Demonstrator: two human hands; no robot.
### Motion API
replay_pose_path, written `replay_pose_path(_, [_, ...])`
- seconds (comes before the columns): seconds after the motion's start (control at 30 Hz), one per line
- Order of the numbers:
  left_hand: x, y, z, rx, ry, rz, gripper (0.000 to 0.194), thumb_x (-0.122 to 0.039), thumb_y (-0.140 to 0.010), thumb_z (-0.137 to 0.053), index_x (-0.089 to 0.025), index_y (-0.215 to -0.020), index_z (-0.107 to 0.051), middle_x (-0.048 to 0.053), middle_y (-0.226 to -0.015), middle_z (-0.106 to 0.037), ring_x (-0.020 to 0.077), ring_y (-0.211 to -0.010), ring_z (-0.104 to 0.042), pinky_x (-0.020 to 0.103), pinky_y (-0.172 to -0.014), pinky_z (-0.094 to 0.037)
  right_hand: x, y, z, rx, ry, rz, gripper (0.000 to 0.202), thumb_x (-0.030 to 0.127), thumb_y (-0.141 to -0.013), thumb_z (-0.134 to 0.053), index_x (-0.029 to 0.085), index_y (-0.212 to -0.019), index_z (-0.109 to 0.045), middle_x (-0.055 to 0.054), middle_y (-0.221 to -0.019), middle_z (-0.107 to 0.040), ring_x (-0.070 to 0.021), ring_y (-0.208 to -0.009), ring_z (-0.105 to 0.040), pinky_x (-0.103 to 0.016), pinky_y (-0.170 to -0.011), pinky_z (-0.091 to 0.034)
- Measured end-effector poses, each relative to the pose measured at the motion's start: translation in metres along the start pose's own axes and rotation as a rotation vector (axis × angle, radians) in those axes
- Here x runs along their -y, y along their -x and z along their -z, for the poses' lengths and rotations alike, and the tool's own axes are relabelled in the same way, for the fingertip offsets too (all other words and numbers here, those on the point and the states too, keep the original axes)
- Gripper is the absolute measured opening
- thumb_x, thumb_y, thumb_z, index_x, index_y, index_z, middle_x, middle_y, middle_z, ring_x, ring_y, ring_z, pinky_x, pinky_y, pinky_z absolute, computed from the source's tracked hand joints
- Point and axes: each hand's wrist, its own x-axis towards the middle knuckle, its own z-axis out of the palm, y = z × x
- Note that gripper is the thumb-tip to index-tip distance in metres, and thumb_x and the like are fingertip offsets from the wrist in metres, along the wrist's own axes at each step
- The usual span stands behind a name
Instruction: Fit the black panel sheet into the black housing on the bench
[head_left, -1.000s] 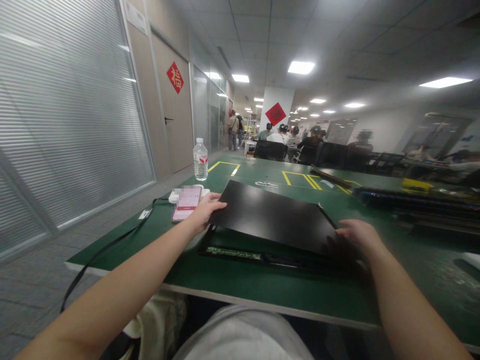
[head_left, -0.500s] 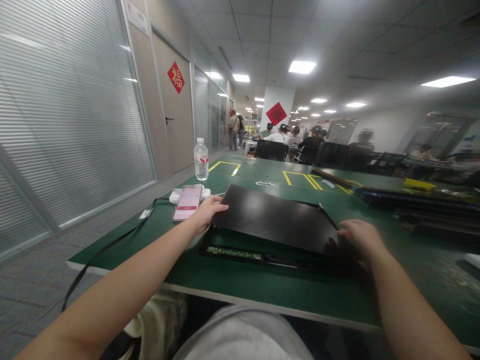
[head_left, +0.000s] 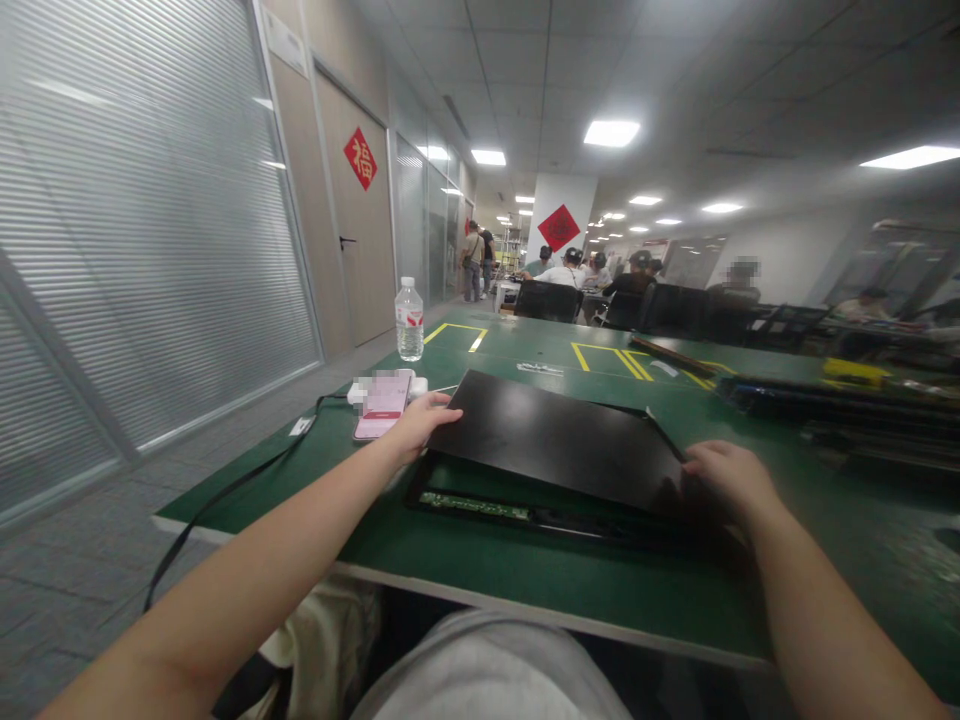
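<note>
A thin black sheet [head_left: 562, 435] is tilted over a dark frame with a green circuit strip [head_left: 472, 506] along its near side. My left hand [head_left: 427, 422] grips the sheet's left edge, thumb on top. At the sheet's right end, my right hand [head_left: 726, 474] has its fingers closed on the edge; the fingertips are partly lost in shadow. The near edge of the sheet stands above the frame, and most of the frame's inside is hidden beneath it. Both lie over the green table [head_left: 525, 578].
A phone [head_left: 382, 405] and a water bottle [head_left: 409, 320] stand at the left. A black strap [head_left: 225, 487] hangs over the left edge. Dark panels [head_left: 795, 395] with a yellow item [head_left: 855, 374] lie at the right. People sit in the background.
The view has shifted slightly, moving the scene a little to the right. Both hands keep nearly the same places on the black sheet.
</note>
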Motion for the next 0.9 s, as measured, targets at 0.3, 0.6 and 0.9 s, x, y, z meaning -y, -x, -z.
replay_pose_path(0.3, [0.008,-0.006,0.002,0.022,-0.013,-0.017,0.047,-0.010,-0.060,-0.082,-0.017,-0.096,-0.052,0.001,-0.070,-0.072,0.0179,-0.056,-0.067,0.028,-0.057,-0.052,0.010,0.009,0.003,-0.011,0.119,0.029,0.024,0.033,-0.074,-0.058,0.020,-0.084,-0.075,-0.009,-0.085,-0.077,-0.0250,-0.074,-0.067,-0.032,-0.061,-0.043])
replay_pose_path(0.6, [0.014,-0.012,0.004,0.019,-0.063,-0.007,0.048,-0.010,-0.058,-0.084,-0.017,-0.095,-0.053,0.003,-0.075,-0.074,0.0201,-0.062,-0.071,0.030,-0.060,-0.054,0.011,0.009,0.003,0.001,0.130,0.027,0.025,0.034,-0.075,-0.056,0.022,-0.087,-0.074,-0.007,-0.082,-0.077,-0.0265,-0.080,-0.068,-0.034,-0.066,-0.045])
replay_pose_path(0.9, [0.013,-0.011,0.003,0.031,-0.051,-0.004,0.040,-0.016,-0.061,-0.085,-0.013,-0.095,-0.063,0.006,-0.073,-0.076,0.0214,-0.063,-0.071,0.030,-0.060,-0.055,0.009,0.008,0.002,0.023,0.134,0.044,0.023,0.032,-0.075,-0.057,0.022,-0.086,-0.075,-0.006,-0.085,-0.077,-0.0242,-0.081,-0.068,-0.031,-0.066,-0.045])
